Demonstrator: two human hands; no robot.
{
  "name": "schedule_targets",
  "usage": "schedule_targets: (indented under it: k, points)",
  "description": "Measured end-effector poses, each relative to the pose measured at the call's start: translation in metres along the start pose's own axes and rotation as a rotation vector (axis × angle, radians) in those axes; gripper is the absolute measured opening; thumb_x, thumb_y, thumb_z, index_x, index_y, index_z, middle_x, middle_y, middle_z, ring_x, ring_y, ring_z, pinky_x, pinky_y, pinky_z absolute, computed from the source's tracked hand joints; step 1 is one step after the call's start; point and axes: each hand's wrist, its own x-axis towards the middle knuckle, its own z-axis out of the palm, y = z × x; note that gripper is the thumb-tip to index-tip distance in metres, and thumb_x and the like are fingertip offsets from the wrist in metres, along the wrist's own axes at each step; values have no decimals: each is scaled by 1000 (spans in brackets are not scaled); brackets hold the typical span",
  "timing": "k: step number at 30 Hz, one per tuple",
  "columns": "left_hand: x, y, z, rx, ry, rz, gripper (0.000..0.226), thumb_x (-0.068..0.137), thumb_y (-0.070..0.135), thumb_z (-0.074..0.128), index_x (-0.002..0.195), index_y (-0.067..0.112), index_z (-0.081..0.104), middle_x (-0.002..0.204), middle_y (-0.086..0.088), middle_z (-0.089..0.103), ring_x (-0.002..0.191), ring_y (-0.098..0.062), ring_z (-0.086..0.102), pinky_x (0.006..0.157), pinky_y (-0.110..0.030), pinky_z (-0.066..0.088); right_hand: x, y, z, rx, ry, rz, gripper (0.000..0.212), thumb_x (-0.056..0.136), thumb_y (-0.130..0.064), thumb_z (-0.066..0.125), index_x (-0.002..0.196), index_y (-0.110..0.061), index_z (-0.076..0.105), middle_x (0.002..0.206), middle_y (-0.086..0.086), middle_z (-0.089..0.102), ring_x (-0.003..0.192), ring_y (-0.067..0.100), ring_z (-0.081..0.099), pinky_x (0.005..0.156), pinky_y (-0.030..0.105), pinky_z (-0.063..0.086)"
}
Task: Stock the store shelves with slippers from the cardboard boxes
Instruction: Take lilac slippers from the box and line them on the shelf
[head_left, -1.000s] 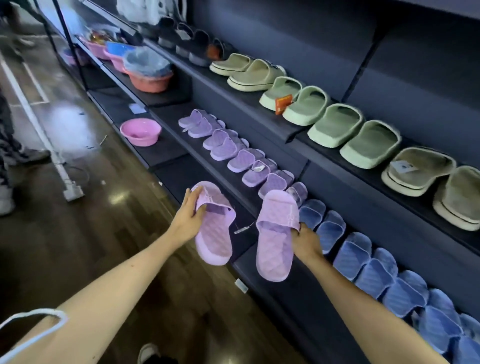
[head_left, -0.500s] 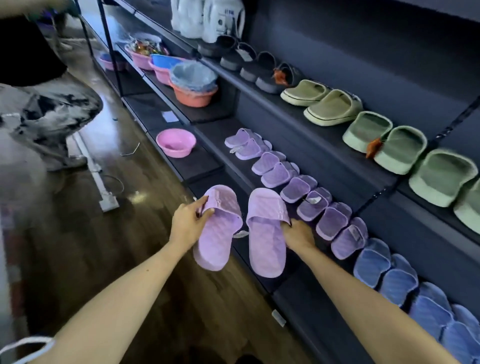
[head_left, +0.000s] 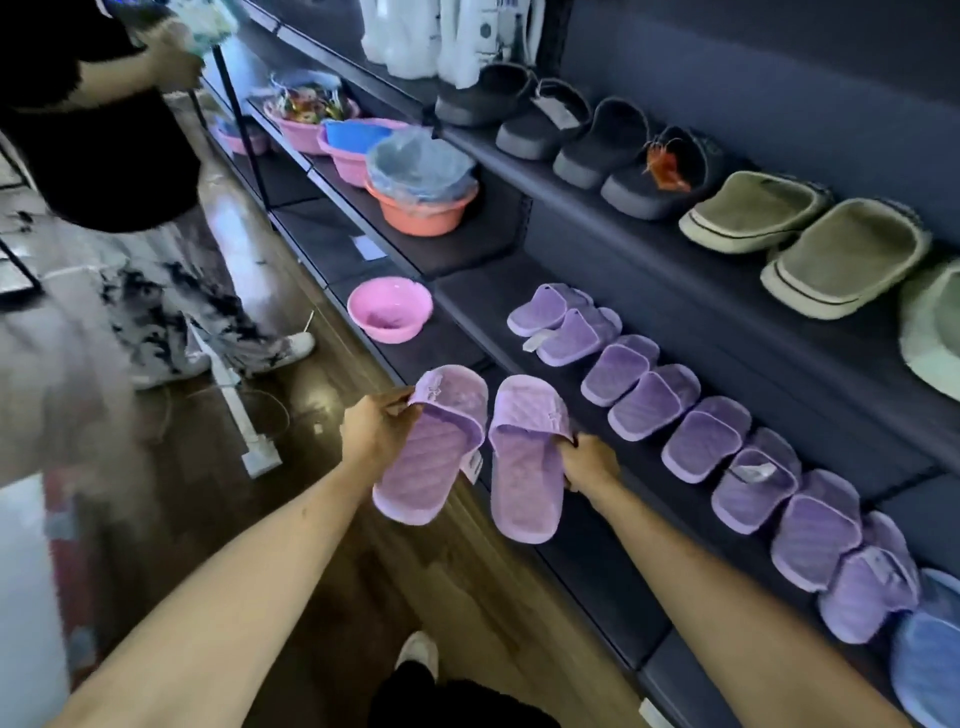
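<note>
Closer together than a second ago, our left hand (head_left: 376, 428) pinches the left slipper (head_left: 431, 457) by its strap and our right hand (head_left: 589, 462) grips the right slipper (head_left: 527, 467). Both point lengthwise away from us, toes forward, over the lower shelf (head_left: 597, 551) edge.

Glossy wood floor (head_left: 467, 582), dark blue wall (head_left: 753, 78)

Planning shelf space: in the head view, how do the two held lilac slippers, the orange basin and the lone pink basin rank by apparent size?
1. The left-hand slipper and right-hand slipper: alike, and nearness to the camera inflates both.
2. The orange basin.
3. The pink basin, clearly smallest.
</note>
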Motion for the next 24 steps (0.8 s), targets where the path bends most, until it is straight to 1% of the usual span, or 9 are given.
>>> schedule_targets:
  k: [2, 5, 9, 14, 19, 21, 22, 23, 24]
  points:
    - [37, 3, -6, -4, -4, -7, 26, 90, 17, 56, 114, 19, 68, 116, -6, 68, 111, -25, 61, 91, -28, 43, 28, -23, 11, 24, -16, 11, 41, 94, -34, 46, 115, -1, 60, 113, 22, 64, 101, 37, 63, 88, 48, 52]
    - [90, 5, -13, 14, -2, 19, 24, 90, 17, 57, 110, 16, 70, 113, -7, 69, 110, -24, 62, 90, -28, 42, 60, -55, 21, 66, -12, 17, 41, 94, -34, 46, 108, 0, 62, 110, 22, 65, 99, 38, 63, 87, 49, 52]
    - [149, 9, -6, -25, -32, -33, 27, 88, 17, 58, 113, 20, 68, 116, -7, 68, 111, -27, 60, 91, -29, 42, 95, -83, 27, 89, 23, 40, 38, 95, -31, 45, 101, 2, 63, 104, 23, 66, 94, 38, 63, 85, 50, 51]
    - [215, 12, 12, -188, -145, -51, 28, 90, 19, 55, 115, 23, 67, 117, 0, 67, 111, -22, 60, 95, -26, 41, 141, -106, 41, 104, 76, 116, 44, 94, -36, 46, 105, 4, 62, 108, 26, 65, 99, 40, 62, 87, 50, 51]
    - [293, 10, 22, -203, -213, -60, 28, 90, 25, 56, 116, 27, 65, 120, 0, 66, 110, -27, 59, 97, -30, 43, 186, -142, 62, 160, 167, 190, 40, 90, -40, 51, 101, -4, 64, 103, 21, 67, 95, 40, 64, 83, 50, 53]
    - [330, 4, 25, -227, -263, -60, 28, 91, 27, 55, 117, 28, 65, 120, -1, 66, 108, -27, 59, 95, -30, 43, 209, -157, 77, 169, 217, 226, 34, 88, -39, 53, 93, -7, 64, 101, 20, 67, 93, 40, 64, 81, 50, 54]
    - [349, 0, 26, -214, -289, -47, 28, 91, 29, 54, 117, 30, 64, 119, -1, 66, 106, -28, 59, 91, -29, 43, 220, -166, 85, 160, 245, 246, 28, 87, -37, 54, 87, -10, 62, 100, 21, 67, 92, 40, 64, 80, 48, 54]
    - [368, -6, 28, -182, -317, -33, 28, 92, 30, 52, 118, 31, 63, 118, -1, 66, 102, -28, 60, 86, -29, 44, 229, -175, 93, 142, 262, 268, 23, 87, -34, 54, 84, -12, 61, 99, 22, 67, 91, 40, 64, 78, 45, 54]
    - [382, -10, 28, -159, -338, -32, 29, 93, 31, 49, 119, 31, 62, 118, 0, 66, 99, -28, 60, 82, -28, 43, 235, -185, 100, 121, 270, 289, 21, 88, -32, 54, 86, -12, 61, 100, 23, 67, 92, 39, 64, 75, 40, 52]
